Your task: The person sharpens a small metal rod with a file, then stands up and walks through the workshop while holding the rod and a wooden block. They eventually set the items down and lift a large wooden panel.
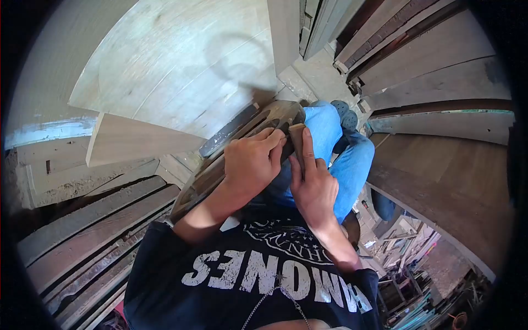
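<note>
One long, dark carved wooden piece point(209, 178) lies across the lap of a seated person in blue jeans point(331, 135), with one small tan block point(296, 135) pressed to its far end and stacks of planks point(82, 236) on either side. The left hand point(251, 163) is clenched over the piece's upper half, while the right hand point(314, 188), just beside it, grasps the block with the forefinger laid along it. The piece's long axis runs diagonally, from near the left elbow up and away towards the knees.
</note>
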The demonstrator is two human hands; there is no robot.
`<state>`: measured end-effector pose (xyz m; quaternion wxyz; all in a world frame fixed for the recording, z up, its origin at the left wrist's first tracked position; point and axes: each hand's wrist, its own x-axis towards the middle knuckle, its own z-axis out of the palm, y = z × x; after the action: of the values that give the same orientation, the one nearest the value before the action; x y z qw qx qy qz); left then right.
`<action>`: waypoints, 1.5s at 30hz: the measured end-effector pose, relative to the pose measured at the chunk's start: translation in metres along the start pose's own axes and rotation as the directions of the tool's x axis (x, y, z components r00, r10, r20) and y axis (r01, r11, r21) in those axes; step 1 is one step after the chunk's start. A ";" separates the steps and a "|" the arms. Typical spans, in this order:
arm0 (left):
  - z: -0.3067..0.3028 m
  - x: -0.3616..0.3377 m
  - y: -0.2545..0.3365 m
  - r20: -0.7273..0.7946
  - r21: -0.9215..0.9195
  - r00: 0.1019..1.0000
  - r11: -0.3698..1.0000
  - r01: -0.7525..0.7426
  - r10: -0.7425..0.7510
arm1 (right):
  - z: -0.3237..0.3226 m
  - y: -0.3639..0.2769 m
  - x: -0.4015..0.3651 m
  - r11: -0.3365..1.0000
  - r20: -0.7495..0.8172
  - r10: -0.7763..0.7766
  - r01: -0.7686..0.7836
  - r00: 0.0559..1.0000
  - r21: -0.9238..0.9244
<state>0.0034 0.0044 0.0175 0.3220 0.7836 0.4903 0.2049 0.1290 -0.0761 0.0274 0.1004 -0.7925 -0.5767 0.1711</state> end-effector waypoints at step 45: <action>0.001 0.002 0.002 -0.030 0.000 1.000 1.000 0.000 0.000 | -0.001 0.003 0.005 0.997 -0.045 -0.066 0.068 0.997 0.038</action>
<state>0.0064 0.0050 0.0180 0.3146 0.7803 0.4952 0.2166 0.1334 -0.0727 0.0268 0.1342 -0.7741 -0.5973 0.1614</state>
